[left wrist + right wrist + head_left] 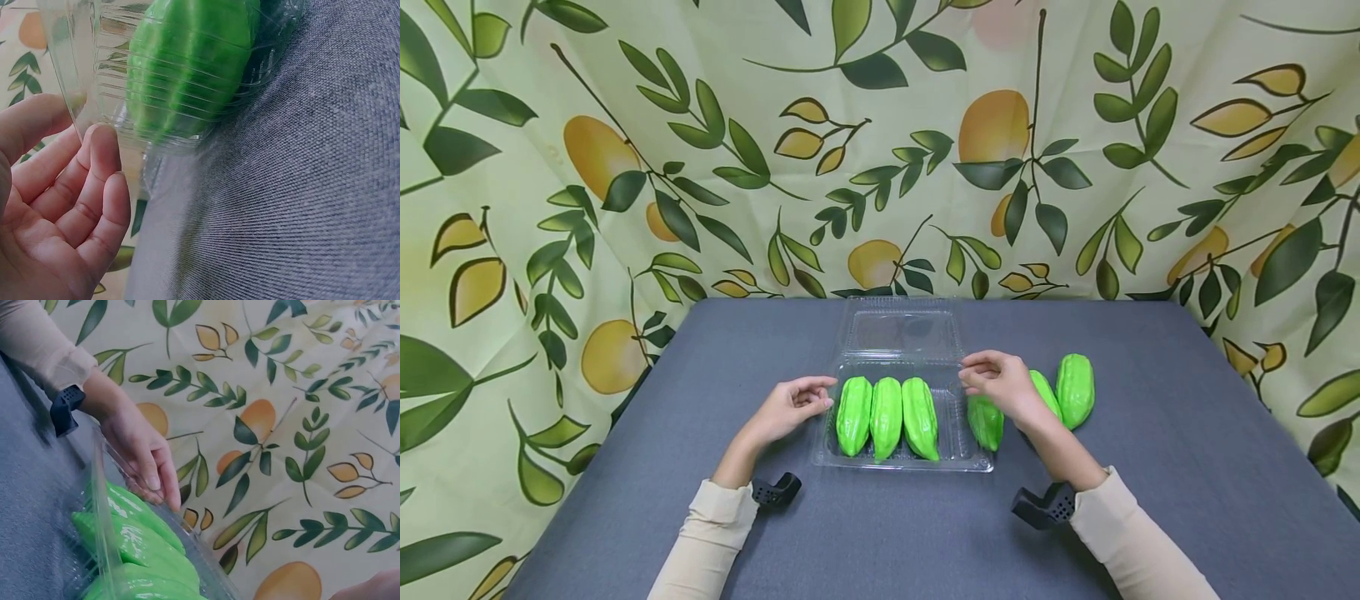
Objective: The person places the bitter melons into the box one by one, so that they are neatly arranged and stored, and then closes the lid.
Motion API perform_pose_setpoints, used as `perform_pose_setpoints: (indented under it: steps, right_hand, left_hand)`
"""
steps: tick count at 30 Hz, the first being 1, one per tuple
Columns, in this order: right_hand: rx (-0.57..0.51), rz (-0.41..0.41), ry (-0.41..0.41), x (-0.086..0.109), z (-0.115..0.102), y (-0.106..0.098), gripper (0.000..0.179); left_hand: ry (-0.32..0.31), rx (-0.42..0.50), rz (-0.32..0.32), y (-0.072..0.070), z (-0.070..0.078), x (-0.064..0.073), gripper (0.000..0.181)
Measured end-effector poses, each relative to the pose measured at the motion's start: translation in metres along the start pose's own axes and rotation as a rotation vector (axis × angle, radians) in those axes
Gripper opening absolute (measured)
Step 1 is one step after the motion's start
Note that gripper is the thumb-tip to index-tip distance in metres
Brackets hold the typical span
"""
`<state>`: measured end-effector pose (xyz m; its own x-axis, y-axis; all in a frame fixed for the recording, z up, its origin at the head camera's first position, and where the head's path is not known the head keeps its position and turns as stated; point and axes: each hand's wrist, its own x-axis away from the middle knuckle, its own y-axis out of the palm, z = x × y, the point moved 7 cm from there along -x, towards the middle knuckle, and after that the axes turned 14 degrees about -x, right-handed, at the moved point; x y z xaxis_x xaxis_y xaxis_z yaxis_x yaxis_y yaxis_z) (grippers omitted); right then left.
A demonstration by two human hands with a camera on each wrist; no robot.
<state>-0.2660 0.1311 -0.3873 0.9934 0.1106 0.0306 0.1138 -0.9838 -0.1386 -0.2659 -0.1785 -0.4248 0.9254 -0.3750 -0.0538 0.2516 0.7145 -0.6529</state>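
A clear plastic clamshell container [952, 454] lies with its lid [902, 329] folded back. Three glossy green ridged fruits [887, 417] stand side by side inside. My left hand [787, 408] pinches the container's left rim between thumb and fingers. Close up, the left wrist view shows that hand [69, 206] beside a green fruit [187, 69] behind the ribbed wall. My right hand [1003, 385] hovers at the right rim, its fingers loosely bent, with nothing visible in them. Another green fruit [987, 423] is partly hidden under it; whether it lies inside the container I cannot tell.
Two more green fruits lie right of the container: one [1077, 390] in full view, the other [1043, 392] partly behind my right hand. A grey cloth [895, 533] covers the table, and a leaf-patterned curtain [880, 183] hangs behind.
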Motion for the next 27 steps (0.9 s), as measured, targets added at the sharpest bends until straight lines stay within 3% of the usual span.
perform_pose_setpoints:
  steps: [12, 27]
  right_hand:
    - [0.001, 0.073, 0.035, -0.005, 0.003, -0.022, 0.035]
    - [0.094, 0.11, 0.065, -0.012, 0.016, -0.038, 0.033]
  left_hand:
    - [-0.001, 0.0, 0.009, 0.0, -0.001, 0.0, 0.037]
    - [-0.012, -0.001, 0.007, 0.001, 0.0, 0.0, 0.038]
